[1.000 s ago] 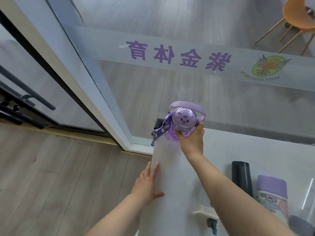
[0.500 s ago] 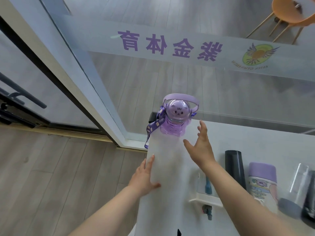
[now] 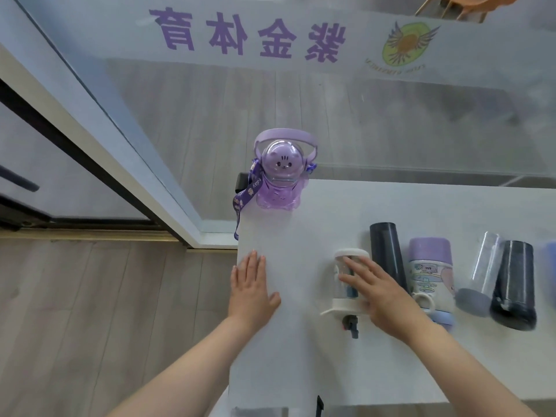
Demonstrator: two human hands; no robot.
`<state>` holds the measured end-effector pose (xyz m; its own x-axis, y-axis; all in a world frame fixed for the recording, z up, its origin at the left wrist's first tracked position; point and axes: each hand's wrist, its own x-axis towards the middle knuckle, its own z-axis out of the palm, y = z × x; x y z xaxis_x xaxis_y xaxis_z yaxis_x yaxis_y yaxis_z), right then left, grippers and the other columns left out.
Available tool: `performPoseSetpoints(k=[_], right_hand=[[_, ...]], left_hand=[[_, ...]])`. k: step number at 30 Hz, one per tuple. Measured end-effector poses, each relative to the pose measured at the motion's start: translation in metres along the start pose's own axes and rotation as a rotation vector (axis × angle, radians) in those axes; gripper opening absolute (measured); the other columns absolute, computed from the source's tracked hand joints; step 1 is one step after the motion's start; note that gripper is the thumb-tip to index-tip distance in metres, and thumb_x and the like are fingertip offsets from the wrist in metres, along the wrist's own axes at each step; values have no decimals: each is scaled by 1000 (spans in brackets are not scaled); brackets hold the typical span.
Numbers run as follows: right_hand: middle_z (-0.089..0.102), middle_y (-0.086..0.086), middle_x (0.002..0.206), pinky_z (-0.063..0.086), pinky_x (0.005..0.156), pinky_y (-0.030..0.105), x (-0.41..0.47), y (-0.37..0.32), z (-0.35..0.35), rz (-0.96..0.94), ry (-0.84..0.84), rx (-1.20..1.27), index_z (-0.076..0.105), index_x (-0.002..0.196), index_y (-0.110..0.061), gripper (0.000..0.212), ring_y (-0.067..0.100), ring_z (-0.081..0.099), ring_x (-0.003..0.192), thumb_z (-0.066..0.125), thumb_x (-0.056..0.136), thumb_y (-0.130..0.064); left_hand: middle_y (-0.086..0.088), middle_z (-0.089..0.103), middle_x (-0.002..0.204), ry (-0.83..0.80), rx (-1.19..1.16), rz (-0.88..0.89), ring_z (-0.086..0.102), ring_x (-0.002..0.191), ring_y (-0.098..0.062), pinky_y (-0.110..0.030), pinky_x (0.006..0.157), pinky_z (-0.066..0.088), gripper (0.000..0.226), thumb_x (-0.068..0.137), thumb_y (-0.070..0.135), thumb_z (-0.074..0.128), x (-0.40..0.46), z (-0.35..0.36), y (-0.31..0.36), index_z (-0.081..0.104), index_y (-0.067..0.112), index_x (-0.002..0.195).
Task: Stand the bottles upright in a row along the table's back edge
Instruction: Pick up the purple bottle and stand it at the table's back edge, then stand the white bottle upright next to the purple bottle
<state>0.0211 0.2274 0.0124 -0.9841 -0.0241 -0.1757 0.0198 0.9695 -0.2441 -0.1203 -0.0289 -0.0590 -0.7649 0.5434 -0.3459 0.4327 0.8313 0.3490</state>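
Purple and translucent, the cat-faced kids' bottle [image 3: 278, 173] is standing upright at the white table's [image 3: 316, 371] back left corner, its strap [image 3: 240, 206] hanging over the edge. The right hand [image 3: 379, 293] is lying across a clear bottle with white ends [image 3: 343, 281] that is lying on its side, fingers extended over it, not yet gripping. The left hand [image 3: 251, 288] is resting flat and relaxed on the table's left edge. Beside the clear bottle, a black tumbler [image 3: 386, 254], a purple-lidded cartoon flask [image 3: 430, 272], a clear cup [image 3: 481, 272] and a dark bottle [image 3: 516, 284] are lying down.
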Motion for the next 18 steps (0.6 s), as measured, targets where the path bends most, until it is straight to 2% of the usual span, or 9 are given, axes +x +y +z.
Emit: performPoseSetpoints(k=[2, 5, 7, 9, 11, 14, 16, 18], right_hand=[[19, -3, 162, 25, 116, 35, -5, 10, 1, -44, -73, -136, 38, 147, -28, 95, 23, 15, 148, 63, 65, 11], [29, 8, 158, 37, 110, 44, -3, 20, 3, -116, -104, -311, 40, 147, -23, 101, 33, 31, 141, 67, 55, 6], [23, 12, 160, 37, 109, 50, -1, 21, 9, -149, -124, -345, 31, 151, -22, 96, 38, 30, 142, 61, 64, 3], [13, 14, 162, 31, 110, 53, -1, 21, 14, -158, -155, -355, 20, 154, -21, 83, 41, 22, 145, 45, 76, -4], [16, 17, 160, 30, 110, 54, 2, 19, 17, -127, -126, -306, 27, 152, -19, 75, 42, 22, 144, 42, 79, -11], [27, 18, 156, 30, 111, 52, 6, 15, 18, -67, 4, -162, 34, 147, -14, 76, 39, 27, 140, 64, 77, -18], [35, 12, 152, 38, 107, 45, 6, 13, 15, 40, 126, 18, 38, 143, -15, 83, 33, 33, 133, 77, 72, -31], [38, 2, 148, 40, 100, 34, 7, 13, 8, 161, 169, 219, 38, 142, -18, 90, 26, 36, 128, 81, 67, -44]], left_hand=[[-16, 28, 155, 16, -24, -37, 13, 143, -29, -46, 115, 1, 83, 75, 48, 35, 1, 6, 5, 32, 3, 145], [-17, 29, 155, 61, -37, -72, 11, 143, -28, -44, 115, -6, 77, 79, 44, 36, 1, 11, 10, 31, 3, 145], [-17, 26, 156, 77, -26, -67, 9, 144, -30, -44, 116, -6, 74, 83, 44, 35, -1, 15, 12, 27, 6, 146], [-18, 23, 157, 98, -4, -60, 8, 145, -32, -45, 116, -4, 72, 86, 45, 34, -2, 19, 13, 25, 10, 148], [-17, 22, 157, 128, 20, -74, 9, 146, -32, -46, 117, 0, 70, 88, 45, 32, -1, 24, 14, 26, 11, 149], [-15, 20, 158, 174, 47, -80, 11, 147, -31, -47, 118, 6, 70, 88, 45, 31, -2, 29, 13, 26, 13, 149], [-12, 20, 159, 197, 56, -81, 12, 147, -29, -47, 118, 9, 69, 88, 44, 31, -1, 32, 12, 26, 15, 150], [-11, 21, 159, 216, 48, -90, 13, 147, -27, -47, 118, 10, 68, 87, 43, 31, 0, 33, 13, 27, 17, 150]])
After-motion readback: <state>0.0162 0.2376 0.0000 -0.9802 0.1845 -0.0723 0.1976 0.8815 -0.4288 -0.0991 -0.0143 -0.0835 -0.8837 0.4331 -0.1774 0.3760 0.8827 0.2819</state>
